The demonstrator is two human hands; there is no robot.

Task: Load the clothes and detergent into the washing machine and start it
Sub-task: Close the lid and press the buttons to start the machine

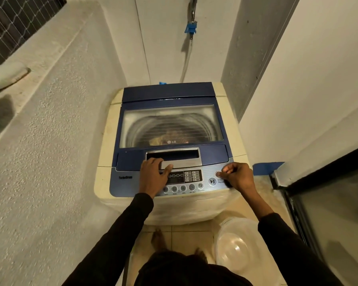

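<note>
Washing machine (112,120): cream body, blue closed lid, clothes inside. Left hand (153,174) flat on panel; right hand (237,176) curled, fingertip at button.

On the tiled floor (186,234) we see a clear round plastic basin (234,246) — below and just right of our grip. Above it, a blue tap fitting (191,28) on the white wall (163,48).

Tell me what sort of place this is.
Probably a narrow laundry nook or utility balcony at home: a top-loading washing machine fills the gap between rough plastered walls, with a water tap and hose behind it.
</note>
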